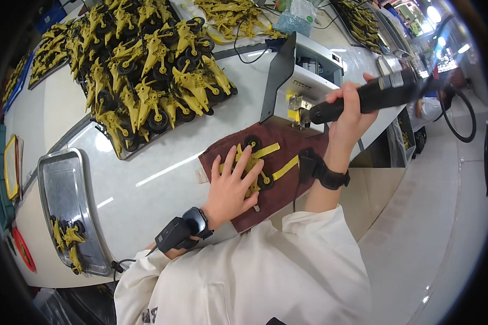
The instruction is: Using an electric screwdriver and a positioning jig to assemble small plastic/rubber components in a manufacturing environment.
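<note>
My left hand (232,187) lies with its fingers spread over a yellow toy motorbike (264,168) with black wheels, covering much of it. The toy rests on a dark red cloth (217,155). Beside it on the cloth is a loose yellow strip (286,167). In my right hand (352,111) is a black electric screwdriver (384,93), held nearly level with fingers wrapped round it. Its tip end points at the front of a white and black screw feeder (306,84); whether the bit touches the feeder I cannot tell.
A large pile of yellow toy motorbikes (146,103) fills the back left. At left, a metal tray (62,179) holds a few yellow toys. Behind stand yellow parts (238,19) and a bag of blue beads (297,21). A black cable (472,122) hangs at the right.
</note>
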The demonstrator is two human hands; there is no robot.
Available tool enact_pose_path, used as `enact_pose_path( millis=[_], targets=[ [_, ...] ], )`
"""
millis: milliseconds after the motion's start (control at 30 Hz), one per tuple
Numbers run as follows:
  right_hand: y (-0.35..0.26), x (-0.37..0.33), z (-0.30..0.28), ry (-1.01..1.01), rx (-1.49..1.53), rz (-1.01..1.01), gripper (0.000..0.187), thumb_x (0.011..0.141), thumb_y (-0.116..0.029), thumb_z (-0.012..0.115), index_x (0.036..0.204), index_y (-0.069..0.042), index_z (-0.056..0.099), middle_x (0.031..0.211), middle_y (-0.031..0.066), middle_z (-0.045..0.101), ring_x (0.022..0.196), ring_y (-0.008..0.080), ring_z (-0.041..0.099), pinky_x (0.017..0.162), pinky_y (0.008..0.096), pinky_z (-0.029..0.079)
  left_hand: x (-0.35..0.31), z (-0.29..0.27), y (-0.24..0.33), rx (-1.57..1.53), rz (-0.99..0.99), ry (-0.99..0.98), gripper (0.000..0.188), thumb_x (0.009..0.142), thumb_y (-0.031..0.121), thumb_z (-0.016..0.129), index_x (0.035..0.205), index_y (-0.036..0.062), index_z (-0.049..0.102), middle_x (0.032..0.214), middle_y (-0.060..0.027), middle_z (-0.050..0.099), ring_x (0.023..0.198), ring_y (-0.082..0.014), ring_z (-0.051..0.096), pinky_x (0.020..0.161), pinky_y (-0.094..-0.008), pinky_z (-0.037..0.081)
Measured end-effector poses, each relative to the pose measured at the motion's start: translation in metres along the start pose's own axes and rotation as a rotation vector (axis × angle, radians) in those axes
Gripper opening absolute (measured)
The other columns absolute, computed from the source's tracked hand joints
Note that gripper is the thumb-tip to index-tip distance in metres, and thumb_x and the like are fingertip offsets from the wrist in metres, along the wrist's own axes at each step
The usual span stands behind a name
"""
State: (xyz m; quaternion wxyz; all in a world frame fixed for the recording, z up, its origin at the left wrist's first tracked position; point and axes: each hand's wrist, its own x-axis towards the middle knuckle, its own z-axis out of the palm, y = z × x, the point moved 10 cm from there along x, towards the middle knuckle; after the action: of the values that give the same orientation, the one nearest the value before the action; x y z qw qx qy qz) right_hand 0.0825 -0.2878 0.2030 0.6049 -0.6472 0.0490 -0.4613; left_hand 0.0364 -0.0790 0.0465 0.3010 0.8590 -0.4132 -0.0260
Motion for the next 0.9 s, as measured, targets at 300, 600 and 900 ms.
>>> enact_pose_path(
  millis=[300, 600, 900],
  targets=[
    [-0.026, -0.092, 0.018, -0.092, 0.122, 0.082, 0.051, 0.081, -0.011, 0.053, 0.126, 0.0, 0.031, 0.065, 0.0069, 0.046, 0.047, 0.0168, 0.046, 0.049, 0.0334, 0.043, 0.001, -0.005, -0.006, -0.088, 0.037, 0.072, 0.064, 0.068, 0.033, 0.068, 0.128, 0.0204, 0.05, 0.145, -0.0171, 0.028, 0.131, -0.038, 0.029, 0.102, -0.0563, 0.021],
    [-0.005, -0.099, 0.041, -0.193, 0.073, 0.165, 0.052, 0.08, -0.008, 0.053, 0.125, 0.003, 0.03, 0.064, 0.0085, 0.048, 0.046, 0.0174, 0.047, 0.05, 0.0334, 0.045, -0.003, -0.001, -0.008, -0.141, 0.065, 0.043, 0.053, 0.067, 0.033, 0.07, 0.118, 0.0233, 0.059, 0.144, -0.0135, 0.032, 0.129, -0.0367, 0.032, 0.1, -0.0574, 0.025],
    [0.013, -0.105, 0.04, -0.203, 0.065, 0.238, 0.05, 0.08, -0.007, 0.052, 0.124, 0.004, 0.031, 0.063, 0.0083, 0.048, 0.047, 0.0171, 0.048, 0.053, 0.0336, 0.046, -0.004, -0.006, -0.01, -0.187, 0.082, 0.061, 0.05, 0.065, 0.03, 0.075, 0.112, 0.0186, 0.062, 0.144, -0.0139, 0.032, 0.129, -0.0361, 0.032, 0.1, -0.0562, 0.026]
  ],
)
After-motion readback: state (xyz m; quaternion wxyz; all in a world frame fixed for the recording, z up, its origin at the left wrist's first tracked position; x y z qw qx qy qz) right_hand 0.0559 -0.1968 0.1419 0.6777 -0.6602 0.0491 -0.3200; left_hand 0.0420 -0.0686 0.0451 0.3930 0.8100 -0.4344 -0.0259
